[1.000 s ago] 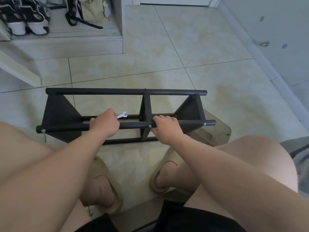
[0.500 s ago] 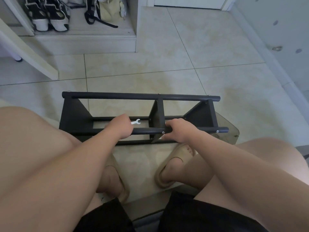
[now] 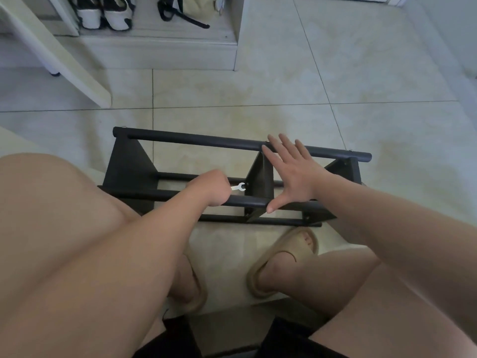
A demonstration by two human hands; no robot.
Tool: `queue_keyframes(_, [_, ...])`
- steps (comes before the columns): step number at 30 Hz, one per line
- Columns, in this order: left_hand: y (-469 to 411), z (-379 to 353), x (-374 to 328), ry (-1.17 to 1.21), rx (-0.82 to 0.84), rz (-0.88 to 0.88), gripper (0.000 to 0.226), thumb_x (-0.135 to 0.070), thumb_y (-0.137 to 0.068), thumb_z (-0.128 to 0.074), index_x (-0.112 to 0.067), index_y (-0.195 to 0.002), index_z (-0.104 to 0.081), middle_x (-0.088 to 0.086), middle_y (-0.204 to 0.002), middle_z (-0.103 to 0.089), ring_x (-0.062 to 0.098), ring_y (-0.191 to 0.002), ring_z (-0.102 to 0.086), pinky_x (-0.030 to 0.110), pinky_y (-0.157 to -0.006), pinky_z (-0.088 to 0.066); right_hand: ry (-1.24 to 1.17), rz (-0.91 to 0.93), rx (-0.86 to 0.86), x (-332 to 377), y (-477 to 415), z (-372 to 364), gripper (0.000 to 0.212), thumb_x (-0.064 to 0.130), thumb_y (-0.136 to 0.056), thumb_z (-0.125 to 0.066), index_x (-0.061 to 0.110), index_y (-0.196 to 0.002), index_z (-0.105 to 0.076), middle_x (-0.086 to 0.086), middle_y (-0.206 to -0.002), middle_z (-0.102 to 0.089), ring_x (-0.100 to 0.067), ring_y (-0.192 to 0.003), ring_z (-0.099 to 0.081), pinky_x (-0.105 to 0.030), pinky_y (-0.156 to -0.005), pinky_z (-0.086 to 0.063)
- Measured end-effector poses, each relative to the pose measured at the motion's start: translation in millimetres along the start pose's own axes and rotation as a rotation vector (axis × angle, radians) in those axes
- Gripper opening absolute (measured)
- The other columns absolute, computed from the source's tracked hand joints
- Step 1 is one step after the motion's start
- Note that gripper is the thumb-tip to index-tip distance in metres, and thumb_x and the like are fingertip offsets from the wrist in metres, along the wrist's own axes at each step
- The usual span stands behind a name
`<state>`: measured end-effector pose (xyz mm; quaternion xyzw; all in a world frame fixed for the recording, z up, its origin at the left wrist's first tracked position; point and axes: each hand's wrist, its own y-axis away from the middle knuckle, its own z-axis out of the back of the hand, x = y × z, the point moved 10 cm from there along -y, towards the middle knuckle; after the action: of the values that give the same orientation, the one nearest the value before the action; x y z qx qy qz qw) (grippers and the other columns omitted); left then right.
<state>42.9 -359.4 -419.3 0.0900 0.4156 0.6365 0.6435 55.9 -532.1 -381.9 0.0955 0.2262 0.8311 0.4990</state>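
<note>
Black metal rack lies on the tiled floor. The left hand grips a small silver wrench, whose head is just beside the middle divider. The right hand is spread, fingers straight, over the rack. A low shelf behind holds shoes.

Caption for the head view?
Left hand grips a small wrench inside a black rack; open right hand spread over it.

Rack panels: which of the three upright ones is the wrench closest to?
The middle panel. The small white wrench in the left hand points at its left side; the left end panel and right end panel stand farther off.
</note>
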Motion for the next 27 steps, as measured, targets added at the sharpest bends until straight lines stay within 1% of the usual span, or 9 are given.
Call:
queue_keyframes(2, [-6, -6, -5, 0.029, 0.021, -0.032, 0.026, -0.014, -0.098, -0.049, -0.016, -0.101, -0.074, 0.006, -0.1, -0.07, 0.028, -0.097, -0.064, 0.039, -0.09, -0.054, 0.01, 0.043, 0.005, 1, -5, -5, 0.153, 0.106, -0.053, -0.039, 0.012, -0.158, 0.021, -0.012, -0.164, 0.031, -0.031, -0.15, 0.031, -0.051, -0.122, 0.017])
queue_keyframes(4, [-11, -9, -10, 0.08, 0.037, -0.065, 0.022, -0.018, -0.098, -0.055, -0.021, -0.099, -0.077, 0.0, -0.099, -0.07, 0.023, -0.097, -0.062, 0.033, -0.087, -0.05, 0.013, 0.068, -0.016, 2, -6, -9, 0.153, 0.107, -0.054, -0.037, 0.011, -0.157, 0.023, -0.012, -0.164, 0.031, -0.032, -0.151, 0.029, -0.053, -0.124, 0.013])
queue_keyframes(6, [-16, -13, -16, 0.128, 0.057, -0.102, 0.018, -0.021, -0.096, -0.06, -0.023, -0.098, -0.078, -0.004, -0.096, -0.069, 0.019, -0.095, -0.061, 0.027, -0.083, -0.043, 0.015, 0.08, -0.044, 2, -6, -11, 0.152, 0.107, -0.055, -0.034, 0.011, -0.157, 0.023, -0.012, -0.164, 0.031, -0.032, -0.151, 0.028, -0.054, -0.124, 0.011])
queue_keyframes(8, [-19, -16, -23, 0.16, 0.073, -0.141, 0.015, -0.022, -0.095, -0.063, -0.024, -0.095, -0.078, -0.007, -0.09, -0.068, 0.016, -0.092, -0.062, 0.024, -0.081, -0.041, 0.021, 0.085, -0.059, 2, -6, -12, 0.151, 0.107, -0.056, -0.033, 0.011, -0.158, 0.022, -0.012, -0.164, 0.03, -0.032, -0.152, 0.027, -0.054, -0.124, 0.011])
queue_keyframes(11, [-25, -19, -30, 0.229, 0.086, -0.178, 0.019, -0.02, -0.091, -0.067, -0.031, -0.077, -0.073, -0.018, -0.072, -0.066, 0.005, -0.076, -0.061, 0.022, -0.07, -0.042, 0.021, 0.081, -0.069, 2, -6, -11, 0.151, 0.107, -0.056, -0.033, 0.01, -0.159, 0.019, -0.012, -0.166, 0.027, -0.031, -0.153, 0.024, -0.053, -0.124, 0.009])
queue_keyframes(14, [-28, -21, -37, 0.341, 0.107, -0.194, 0.027, -0.018, -0.089, -0.069, -0.034, -0.067, -0.069, -0.018, -0.062, -0.067, 0.001, -0.066, -0.061, 0.023, -0.069, -0.044, 0.007, 0.076, -0.074, 2, -5, -10, 0.151, 0.107, -0.054, -0.031, 0.011, -0.159, 0.017, -0.012, -0.166, 0.025, -0.03, -0.154, 0.022, -0.053, -0.124, 0.009])
queue_keyframes(18, [-29, -23, -39, 0.51, 0.123, -0.147, 0.019, -0.023, -0.09, -0.068, -0.028, -0.072, -0.071, -0.011, -0.076, -0.071, 0.007, -0.069, -0.064, 0.024, -0.064, -0.044, -0.005, 0.068, -0.08, 2, -5, -10, 0.151, 0.106, -0.053, -0.033, 0.011, -0.16, 0.016, -0.011, -0.167, 0.024, -0.029, -0.154, 0.02, -0.052, -0.124, 0.009])
queue_keyframes(24, [-32, -27, -33, 0.635, 0.15, -0.034, 0.008, -0.028, -0.095, -0.064, -0.023, -0.093, -0.07, -0.012, -0.082, -0.077, 0.011, -0.084, -0.071, 0.032, -0.081, -0.05, -0.044, 0.06, -0.091, 1, -3, -10, 0.151, 0.106, -0.052, -0.036, 0.014, -0.16, 0.015, -0.008, -0.167, 0.023, -0.027, -0.154, 0.021, -0.05, -0.125, 0.011])
queue_keyframes(27, [-32, -27, -37, 0.654, 0.134, -0.03, 0.007, -0.026, -0.094, -0.064, -0.024, -0.094, -0.07, -0.012, -0.081, -0.077, 0.011, -0.086, -0.07, 0.034, -0.086, -0.051, -0.052, 0.061, -0.091, 1, -3, -10, 0.15, 0.105, -0.053, -0.037, 0.015, -0.16, 0.015, -0.008, -0.167, 0.024, -0.027, -0.154, 0.021, -0.05, -0.125, 0.011])
